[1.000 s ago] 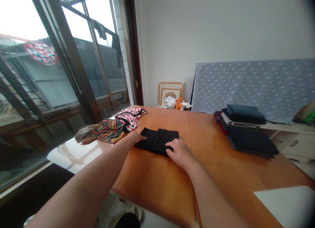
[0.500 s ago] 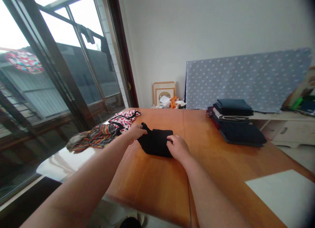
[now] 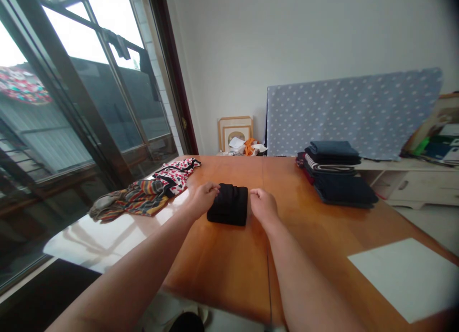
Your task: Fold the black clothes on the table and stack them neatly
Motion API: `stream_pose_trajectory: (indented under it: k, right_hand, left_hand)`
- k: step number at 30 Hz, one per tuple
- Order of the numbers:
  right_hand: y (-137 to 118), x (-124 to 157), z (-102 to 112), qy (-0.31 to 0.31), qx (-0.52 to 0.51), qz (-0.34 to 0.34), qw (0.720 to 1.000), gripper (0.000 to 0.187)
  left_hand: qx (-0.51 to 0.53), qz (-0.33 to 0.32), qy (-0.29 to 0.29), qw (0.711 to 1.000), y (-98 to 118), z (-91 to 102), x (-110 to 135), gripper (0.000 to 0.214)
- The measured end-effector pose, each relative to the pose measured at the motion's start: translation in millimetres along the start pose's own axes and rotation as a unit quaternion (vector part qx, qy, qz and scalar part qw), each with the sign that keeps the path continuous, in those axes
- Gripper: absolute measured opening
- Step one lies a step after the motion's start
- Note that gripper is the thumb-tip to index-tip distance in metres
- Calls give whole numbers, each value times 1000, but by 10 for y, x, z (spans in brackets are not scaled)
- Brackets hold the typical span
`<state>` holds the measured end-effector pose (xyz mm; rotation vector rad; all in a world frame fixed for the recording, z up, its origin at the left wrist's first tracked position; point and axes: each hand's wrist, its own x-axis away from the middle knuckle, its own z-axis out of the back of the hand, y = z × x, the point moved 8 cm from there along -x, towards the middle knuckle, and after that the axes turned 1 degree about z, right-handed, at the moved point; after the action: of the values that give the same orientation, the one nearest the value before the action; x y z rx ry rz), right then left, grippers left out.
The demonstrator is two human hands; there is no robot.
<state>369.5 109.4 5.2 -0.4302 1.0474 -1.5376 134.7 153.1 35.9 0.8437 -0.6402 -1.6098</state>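
The left hand (image 3: 203, 199) and right hand (image 3: 263, 207) are flanking the folded black garment (image 3: 227, 205) with grips open, so a stray nudge risks loosening its folds.

"Where does this view look from?"

"One camera, worn on the person's head, facing forward and down."

"How near is it?"

"Close: the left hand (image 3: 204, 199) and right hand (image 3: 263, 208) sit just ahead of it, above the near part of a wooden table (image 3: 222, 274)."

"And beyond?"

"A window (image 3: 82, 83) on the left, a white wall (image 3: 287, 45) far ahead."
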Motion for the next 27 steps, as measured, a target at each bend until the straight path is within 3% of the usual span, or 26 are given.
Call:
stream_pose_trajectory:
  k: [3, 6, 10, 12, 20, 24, 27]
  right_hand:
    - [-5, 3, 23, 10, -9, -2, 1000, 32]
    - [-3, 8, 40, 14, -12, -4, 1000, 31]
    - [11, 8, 49, 14, -12, -7, 1000, 30]
    - [27, 2, 39, 15, -10, -10, 1000, 30]
    - [53, -28, -33, 18, -31, -4, 999, 30]
    - [55, -19, -60, 17, -50, 5, 999, 28]
    - [93, -20, -81, 25, -74, 9, 997, 26]
  left_hand:
    - [-40, -63, -2, 997, 94, -56, 64, 32]
    - [-78, -107, -34, 991, 147, -261, 147, 41]
    - [-164, -124, -120, 971, 126, -621, 270, 51]
    - [-192, -119, -143, 964, 123, -685, 312, 54]
    - [-202, -127, -154, 959, 141, -514, 450, 85]
    - [-106, -105, -91, 985, 77, -461, 429, 55]
    - [82, -42, -10, 996, -67, -292, 363, 42]
